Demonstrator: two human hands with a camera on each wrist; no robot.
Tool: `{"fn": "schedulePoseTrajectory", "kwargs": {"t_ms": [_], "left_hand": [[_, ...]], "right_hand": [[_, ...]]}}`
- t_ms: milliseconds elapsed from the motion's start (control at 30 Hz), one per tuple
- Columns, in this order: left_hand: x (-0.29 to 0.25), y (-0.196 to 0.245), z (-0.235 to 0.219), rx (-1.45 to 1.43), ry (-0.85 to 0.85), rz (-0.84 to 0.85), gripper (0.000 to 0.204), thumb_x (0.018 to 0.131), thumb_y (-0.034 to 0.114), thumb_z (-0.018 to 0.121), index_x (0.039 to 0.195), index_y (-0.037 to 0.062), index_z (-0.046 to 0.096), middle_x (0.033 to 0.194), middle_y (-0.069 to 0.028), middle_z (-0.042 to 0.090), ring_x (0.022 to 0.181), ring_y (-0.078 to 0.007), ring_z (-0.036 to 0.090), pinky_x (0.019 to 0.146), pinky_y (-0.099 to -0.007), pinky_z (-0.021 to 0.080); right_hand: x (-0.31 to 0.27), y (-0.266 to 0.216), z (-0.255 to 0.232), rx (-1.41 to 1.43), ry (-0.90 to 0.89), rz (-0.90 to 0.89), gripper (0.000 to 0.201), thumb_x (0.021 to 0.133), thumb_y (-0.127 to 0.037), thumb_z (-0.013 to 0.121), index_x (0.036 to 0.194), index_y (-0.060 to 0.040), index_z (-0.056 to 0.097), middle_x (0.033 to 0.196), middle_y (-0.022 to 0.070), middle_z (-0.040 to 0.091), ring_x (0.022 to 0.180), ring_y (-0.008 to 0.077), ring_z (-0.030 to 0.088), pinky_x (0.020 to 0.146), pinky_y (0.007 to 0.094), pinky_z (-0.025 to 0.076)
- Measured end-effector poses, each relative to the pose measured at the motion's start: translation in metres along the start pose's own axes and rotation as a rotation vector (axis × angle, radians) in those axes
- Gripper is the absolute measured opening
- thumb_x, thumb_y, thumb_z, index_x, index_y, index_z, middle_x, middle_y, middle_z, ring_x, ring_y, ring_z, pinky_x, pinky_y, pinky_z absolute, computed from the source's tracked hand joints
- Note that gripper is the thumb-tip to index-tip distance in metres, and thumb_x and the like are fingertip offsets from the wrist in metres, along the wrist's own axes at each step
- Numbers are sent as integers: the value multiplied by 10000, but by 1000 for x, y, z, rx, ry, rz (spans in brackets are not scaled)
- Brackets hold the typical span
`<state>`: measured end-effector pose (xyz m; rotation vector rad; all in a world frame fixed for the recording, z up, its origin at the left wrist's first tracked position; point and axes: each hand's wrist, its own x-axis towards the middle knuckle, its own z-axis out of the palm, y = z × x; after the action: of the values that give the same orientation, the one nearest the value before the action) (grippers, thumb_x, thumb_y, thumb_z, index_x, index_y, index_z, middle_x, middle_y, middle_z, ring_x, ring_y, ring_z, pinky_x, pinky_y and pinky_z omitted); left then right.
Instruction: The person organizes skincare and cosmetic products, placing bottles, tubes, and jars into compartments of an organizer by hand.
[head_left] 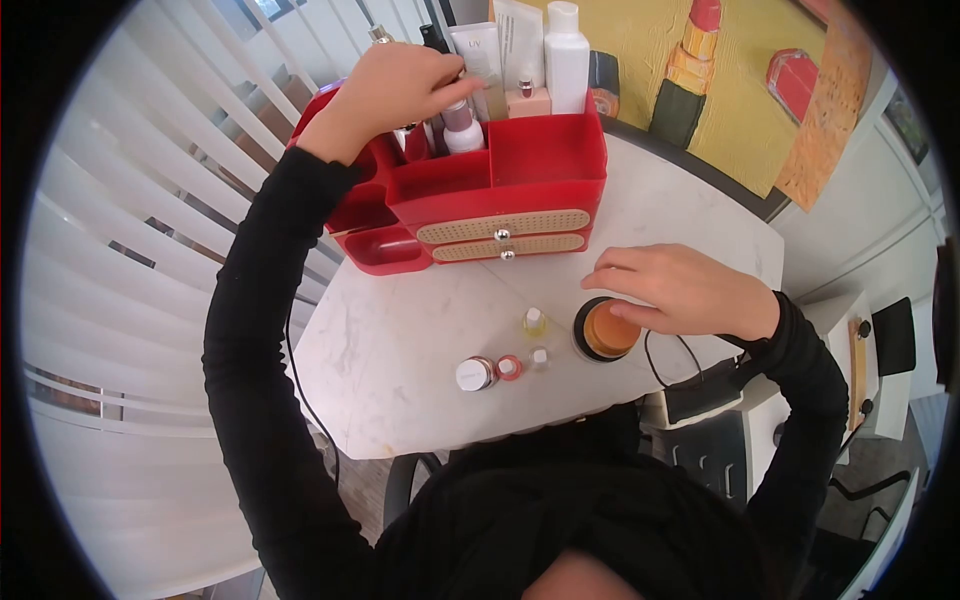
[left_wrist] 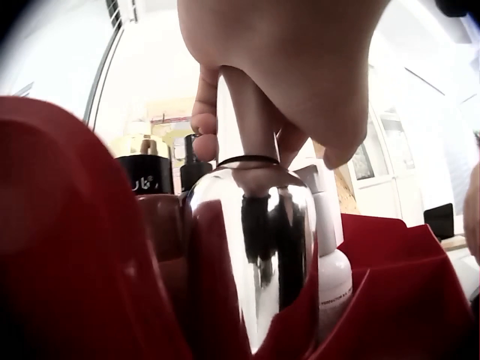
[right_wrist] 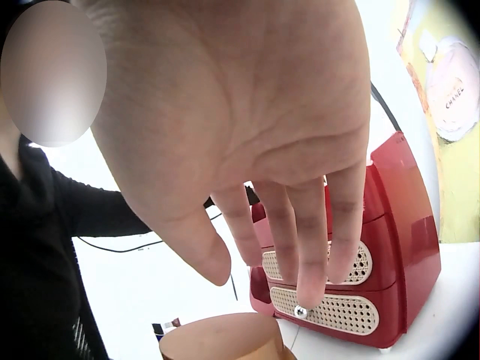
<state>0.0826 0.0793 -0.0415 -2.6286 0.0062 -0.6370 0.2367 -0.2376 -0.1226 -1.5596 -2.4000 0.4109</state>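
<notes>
My left hand is over the back of the red organizer, fingers bent down among upright bottles. In the left wrist view, the left hand covers the top of a shiny silver bottle, its fingers behind the cap; whether they grip anything cannot be told. A white bottle with a mauve cap stands beside that hand. The right hand, palm down with loosely extended fingers, hovers at an amber-lidded jar. In the right wrist view, the right hand holds nothing, with the jar below.
On the marble table stand a white-lidded jar, a small red bottle, a clear one and a yellowish one. White tubes and a tall white bottle rise behind the organizer. A cable hangs at the left.
</notes>
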Motion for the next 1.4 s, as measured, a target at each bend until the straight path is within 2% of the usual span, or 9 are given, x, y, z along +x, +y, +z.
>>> {"fn": "schedulePoseTrajectory", "kwargs": {"t_ms": [233, 367, 433, 467, 567, 667, 800, 1100, 1400], "left_hand": [[-23, -11, 5, -10, 91, -36, 423, 988, 440, 485, 809, 84, 628, 672, -102, 630, 648, -292, 624, 612, -390, 497], [-23, -6, -12, 45, 147, 44, 231, 956, 282, 560, 925, 58, 607, 894, -116, 632, 803, -330, 589, 715, -424, 453], [-25, 8, -24, 174, 532, 137, 213, 904, 284, 626, 893, 72, 623, 844, -79, 610, 788, -287, 595, 734, -391, 469], [-29, 19, -33, 166, 532, 135, 213, 904, 284, 626, 893, 72, 623, 844, -79, 610, 788, -287, 595, 734, -391, 469], [-57, 68, -53, -245, 323, -27, 182, 795, 168, 684, 929, 60, 626, 893, -86, 605, 857, -282, 600, 742, -409, 461], [-100, 140, -49, -355, 181, 90, 445, 697, 317, 788, 1022, 62, 623, 1047, -114, 601, 899, -272, 612, 725, -385, 474], [-140, 205, -44, -646, -207, -138, 560, 737, 370, 760, 1150, 55, 552, 1095, -131, 579, 874, -294, 607, 731, -380, 500], [-174, 237, -7, -584, -469, -179, 441, 805, 317, 727, 1106, 73, 517, 1017, -83, 536, 845, -238, 610, 632, -366, 546], [-177, 233, 9, -691, -430, -176, 302, 797, 165, 720, 1015, 87, 525, 864, -84, 580, 788, -276, 626, 621, -384, 549]], "right_hand": [[9, -1, 5, 21, -5, -33, 266, 878, -115, 608, 1134, -48, 582, 1019, 106, 589, 924, 307, 607, 766, 403, 502], [16, -2, 5, 1, 1, -93, 249, 862, -113, 614, 1098, -41, 583, 1003, 114, 591, 918, 317, 604, 778, 412, 497], [16, -3, -1, -10, -4, -84, 241, 861, -115, 614, 1088, -40, 584, 996, 116, 590, 915, 319, 603, 782, 415, 495], [16, -4, -3, -19, -11, -82, 234, 859, -116, 614, 1078, -39, 585, 990, 118, 590, 913, 320, 602, 787, 417, 494], [16, -8, -4, -37, 5, -62, 222, 847, -108, 628, 1054, -38, 588, 989, 115, 586, 921, 315, 597, 792, 414, 493], [21, -11, 4, -24, -7, -110, 239, 832, -107, 653, 1050, -40, 579, 1028, 113, 571, 952, 315, 585, 808, 408, 489], [38, -18, 21, -34, -32, -192, 259, 819, -123, 682, 1041, -51, 569, 1084, 111, 550, 999, 310, 570, 824, 405, 486], [62, -8, 61, -154, -130, -387, 158, 839, -196, 664, 951, -91, 628, 954, 86, 533, 942, 244, 558, 735, 371, 464], [73, -14, 62, -179, -270, -354, 167, 858, -229, 652, 856, -65, 686, 961, 112, 556, 857, 270, 604, 693, 388, 494]]}}
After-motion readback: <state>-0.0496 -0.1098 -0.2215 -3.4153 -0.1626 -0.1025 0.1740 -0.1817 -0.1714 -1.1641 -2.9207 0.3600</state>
